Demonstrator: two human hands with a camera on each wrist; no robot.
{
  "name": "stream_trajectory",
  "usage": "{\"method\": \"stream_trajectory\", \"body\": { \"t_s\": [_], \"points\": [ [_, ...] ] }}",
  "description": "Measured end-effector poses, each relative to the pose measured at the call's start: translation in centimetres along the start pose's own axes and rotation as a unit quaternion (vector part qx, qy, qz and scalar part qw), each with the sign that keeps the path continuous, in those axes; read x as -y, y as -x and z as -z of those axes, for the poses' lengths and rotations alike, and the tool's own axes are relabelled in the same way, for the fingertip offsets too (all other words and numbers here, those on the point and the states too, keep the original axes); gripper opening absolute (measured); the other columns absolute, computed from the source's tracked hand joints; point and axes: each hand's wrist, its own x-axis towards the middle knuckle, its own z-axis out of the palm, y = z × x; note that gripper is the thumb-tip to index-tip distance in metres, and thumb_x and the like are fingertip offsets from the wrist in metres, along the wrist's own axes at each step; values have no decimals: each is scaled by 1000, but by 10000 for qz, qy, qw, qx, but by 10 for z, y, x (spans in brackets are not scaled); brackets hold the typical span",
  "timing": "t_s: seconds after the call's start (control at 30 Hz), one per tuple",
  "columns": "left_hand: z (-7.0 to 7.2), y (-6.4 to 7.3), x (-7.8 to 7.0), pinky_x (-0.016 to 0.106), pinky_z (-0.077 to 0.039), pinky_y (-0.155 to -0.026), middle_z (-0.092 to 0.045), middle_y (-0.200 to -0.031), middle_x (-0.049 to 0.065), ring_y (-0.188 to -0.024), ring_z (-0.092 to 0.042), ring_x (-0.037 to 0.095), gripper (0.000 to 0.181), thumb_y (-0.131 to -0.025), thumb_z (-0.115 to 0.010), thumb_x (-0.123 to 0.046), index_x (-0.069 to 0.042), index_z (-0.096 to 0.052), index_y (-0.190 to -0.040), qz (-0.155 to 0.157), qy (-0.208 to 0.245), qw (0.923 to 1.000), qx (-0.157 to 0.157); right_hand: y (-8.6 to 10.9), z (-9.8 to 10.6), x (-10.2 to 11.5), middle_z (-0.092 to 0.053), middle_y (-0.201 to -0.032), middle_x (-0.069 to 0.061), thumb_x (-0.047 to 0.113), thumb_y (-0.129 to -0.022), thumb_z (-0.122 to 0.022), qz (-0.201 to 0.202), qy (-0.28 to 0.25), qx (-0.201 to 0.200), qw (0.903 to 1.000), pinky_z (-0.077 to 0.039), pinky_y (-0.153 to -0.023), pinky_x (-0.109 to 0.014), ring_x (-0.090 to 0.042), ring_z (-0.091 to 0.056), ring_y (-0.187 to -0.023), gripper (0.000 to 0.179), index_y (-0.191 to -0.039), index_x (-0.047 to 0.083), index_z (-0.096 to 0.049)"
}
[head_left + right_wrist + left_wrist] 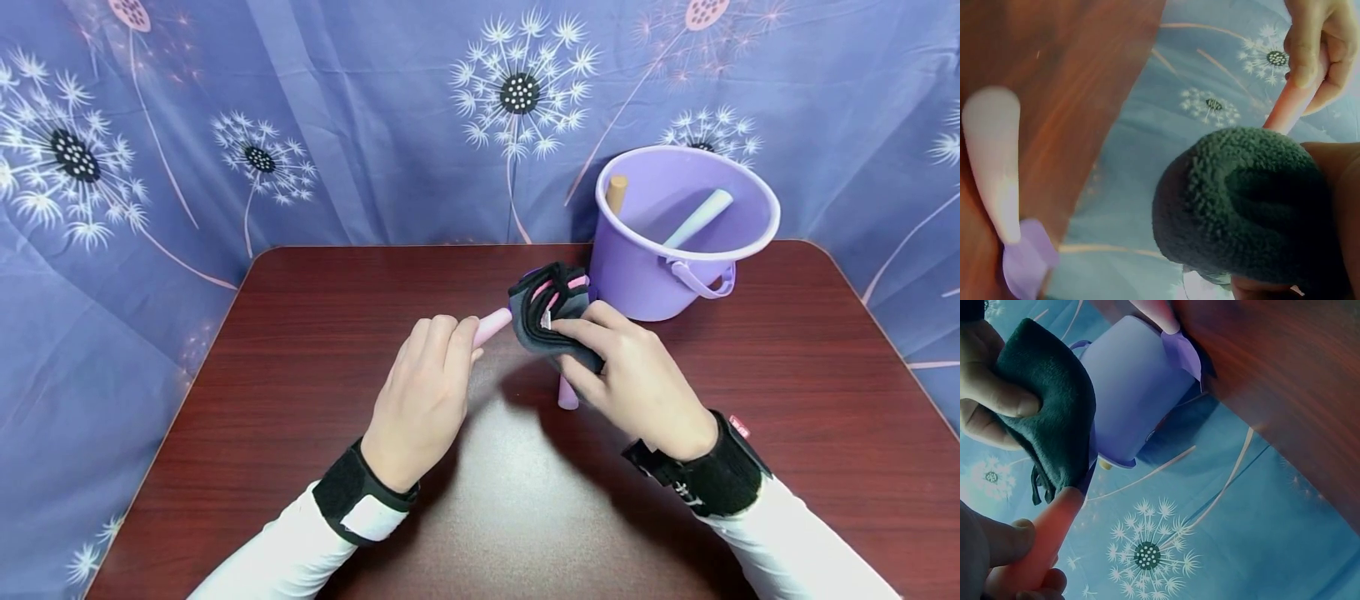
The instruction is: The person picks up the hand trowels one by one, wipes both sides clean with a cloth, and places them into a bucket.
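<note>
My left hand grips the pink handle of a utensil, held above the table. A folded dark grey and black cloth with pink edging covers most of its purple head. Fingers and thumb of my right hand pinch this cloth around the head. In the left wrist view, a thin purple edge shows beside the cloth. Beneath the cloth, a second utensil with a pink handle and a flat purple head lies on the table.
A purple bucket stands at the back right of the dark red-brown table. Inside it lean a wooden handle and a pale blue handle. A blue dandelion-patterned curtain hangs behind the table.
</note>
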Motion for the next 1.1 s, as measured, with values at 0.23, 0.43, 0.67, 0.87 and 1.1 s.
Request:
{"method": "stream_trajectory", "body": {
  "t_s": [0.23, 0.43, 0.67, 0.87, 1.1],
  "points": [
    [-3, 0, 1, 34, -39, -63, -49, -94, 13, -75, -42, 26, 36, -108, -43, -22, 9, -55, -121, 12, -65, 10000, -11, -1, -6, -2, -57, -95, 10, 13, -88, -70, -227, -966, 11, 9951, -44, -70, -20, -3, -53, -81, 27, -115, 18, -73],
    [-3, 0, 2, 35, -40, -63, -49, -94, 14, -76, -42, 26, 35, -107, -44, -20, 9, -55, -122, -1, -123, 9999, -21, -2, -9, -4, -62, -99, 7, 10, -87, -76, -229, -1649, 18, 9860, -45, -74, -22, -6, -56, -87, 30, -117, 15, -73],
    [-3, 0, 3, 36, -41, -64, -49, -94, 14, -77, -43, 27, 34, -107, -45, -20, 9, -56, -121, 48, -112, 9999, -38, -7, 2, 11, -64, -95, 2, 2, -86, -75, -491, -2218, 212, 9736, -45, -70, -21, -7, -55, -82, 30, -116, 8, -73],
    [-3, 0, 2, 36, -41, -64, -50, -94, 13, -77, -44, 27, 32, -106, -46, -19, 9, -56, -120, 78, -13, 9999, -138, -11, 7, 20, -65, -96, 2, 1, -87, -73, -888, -2590, 238, 9615, -47, -72, -23, -7, -57, -84, 30, -116, 7, -72],
    [-2, -1, 1, 35, -39, -63, -49, -92, 13, -76, -43, 26, 34, -107, -44, -20, 9, -56, -121, 54, 98, 9998, -154, -3, -14, 4, -62, -98, 6, 8, -86, -76, -246, -1815, -386, 9823, -45, -74, -23, -8, -56, -88, 31, -117, 11, -73]
  ]
}}
